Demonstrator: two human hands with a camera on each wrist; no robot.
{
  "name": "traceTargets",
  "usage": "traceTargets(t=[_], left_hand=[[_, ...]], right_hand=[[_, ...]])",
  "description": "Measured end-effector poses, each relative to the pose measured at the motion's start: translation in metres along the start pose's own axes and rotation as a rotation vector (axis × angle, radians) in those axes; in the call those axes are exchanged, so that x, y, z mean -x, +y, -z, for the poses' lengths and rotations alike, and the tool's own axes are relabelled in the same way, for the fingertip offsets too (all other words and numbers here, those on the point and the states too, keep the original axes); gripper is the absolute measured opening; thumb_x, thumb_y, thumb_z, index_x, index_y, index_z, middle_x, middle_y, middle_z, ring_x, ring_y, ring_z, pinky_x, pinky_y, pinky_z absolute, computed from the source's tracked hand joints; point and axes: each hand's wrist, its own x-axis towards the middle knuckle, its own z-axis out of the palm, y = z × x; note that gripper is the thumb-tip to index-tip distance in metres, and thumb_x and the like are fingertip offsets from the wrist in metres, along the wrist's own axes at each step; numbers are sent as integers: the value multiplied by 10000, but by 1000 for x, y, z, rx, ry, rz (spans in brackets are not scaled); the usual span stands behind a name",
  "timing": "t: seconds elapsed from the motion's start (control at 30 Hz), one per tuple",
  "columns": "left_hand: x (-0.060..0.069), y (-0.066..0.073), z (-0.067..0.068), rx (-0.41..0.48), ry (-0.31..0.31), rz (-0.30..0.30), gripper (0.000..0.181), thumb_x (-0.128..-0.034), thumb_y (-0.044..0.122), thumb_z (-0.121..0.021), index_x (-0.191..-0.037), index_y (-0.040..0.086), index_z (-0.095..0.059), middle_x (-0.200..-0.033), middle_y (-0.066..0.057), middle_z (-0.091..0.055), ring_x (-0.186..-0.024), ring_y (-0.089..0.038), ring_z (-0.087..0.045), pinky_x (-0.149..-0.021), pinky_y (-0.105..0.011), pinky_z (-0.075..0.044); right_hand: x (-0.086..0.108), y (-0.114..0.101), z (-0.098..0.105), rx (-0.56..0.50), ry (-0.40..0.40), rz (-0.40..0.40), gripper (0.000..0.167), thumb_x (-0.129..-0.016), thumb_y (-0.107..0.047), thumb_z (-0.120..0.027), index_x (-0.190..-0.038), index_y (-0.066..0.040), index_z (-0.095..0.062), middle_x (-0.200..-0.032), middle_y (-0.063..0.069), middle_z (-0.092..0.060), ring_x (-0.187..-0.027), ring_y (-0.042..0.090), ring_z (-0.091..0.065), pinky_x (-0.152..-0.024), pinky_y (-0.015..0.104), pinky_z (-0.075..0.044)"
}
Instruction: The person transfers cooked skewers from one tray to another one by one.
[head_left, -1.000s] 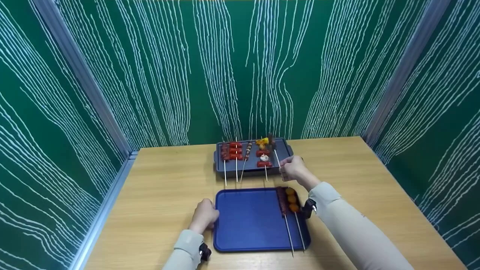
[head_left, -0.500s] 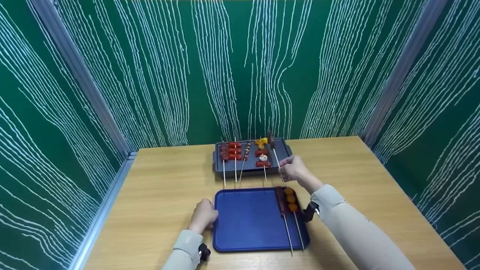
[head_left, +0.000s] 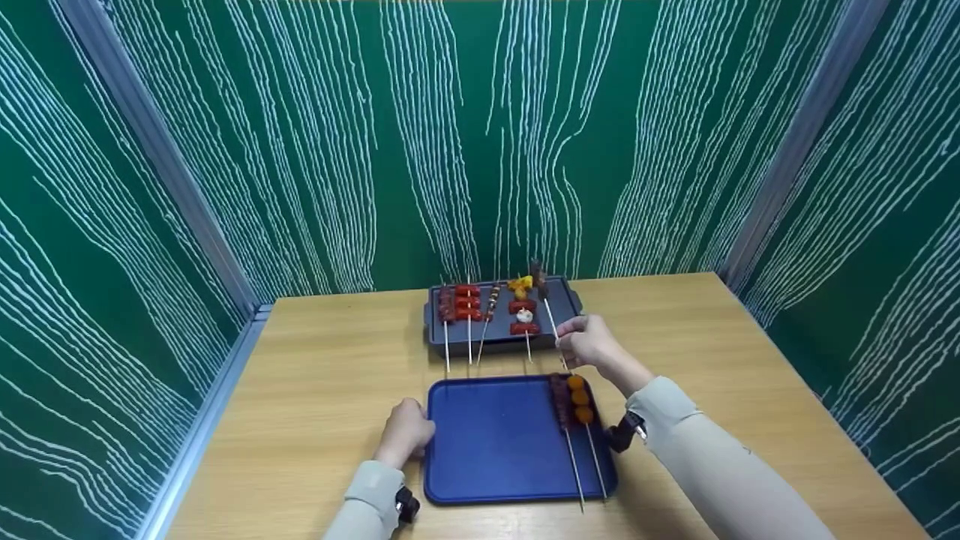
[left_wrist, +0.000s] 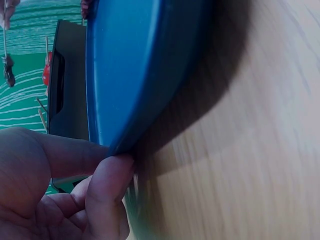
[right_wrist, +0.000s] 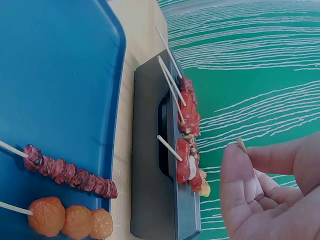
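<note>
Right of centre, the right hand (head_left: 595,343) pinches a dark skewer (head_left: 541,286) by its stick, best lifted clear of the grill pan (head_left: 504,347); the left hand's (head_left: 406,433) grip pinches the blue tray (head_left: 487,442).

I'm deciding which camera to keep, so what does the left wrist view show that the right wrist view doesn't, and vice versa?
Only the left wrist view shows the left hand pinching the edge of the blue tray, and the dark food on the held skewer. Only the right wrist view shows the skewer of orange balls. Both show the blue tray, the dark grill pan, the table, the green wall and the right hand, though the left wrist view catches just part of that hand.
</note>
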Motion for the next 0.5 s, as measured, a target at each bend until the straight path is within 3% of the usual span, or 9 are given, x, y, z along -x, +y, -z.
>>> traceTargets(t=[0.07,0.3,0.43,0.5], left_hand=[[-6,-7,-4,-18,-6,6,376,-821,-8,-519,-577,231,-361,-521,74,-390,-380,-156,-602,-362,-299,-540],[-11,-14,-8,-27,16,-7,362,-802,-8,-526,-572,230,-379,-535,36,-468,-369,-160,-609,-362,-313,-552],[-7,-9,-6,-13,9,-5,360,-818,-7,-523,-591,230,-374,-545,45,-459,-386,-165,-610,-364,-313,-552],[2,1,-1,7,10,-5,362,-818,-19,-523,-595,221,-368,-541,46,-440,-387,-172,-601,-357,-311,-543]], right_hand=[[3,-1,-1,-8,-6,3,178,-938,96,-546,-1114,94,-569,-731,24,-547,-583,120,-506,-521,252,-571],[11,-3,-1,-6,-33,14,125,-946,98,-577,-1057,42,-593,-742,29,-577,-584,127,-529,-508,243,-554],[16,-3,-1,-8,-42,3,141,-936,98,-585,-1061,36,-602,-731,33,-592,-581,130,-552,-505,246,-565],[19,-2,0,-12,-43,-2,143,-931,99,-587,-1052,27,-608,-730,37,-604,-581,135,-569,-507,253,-578]])
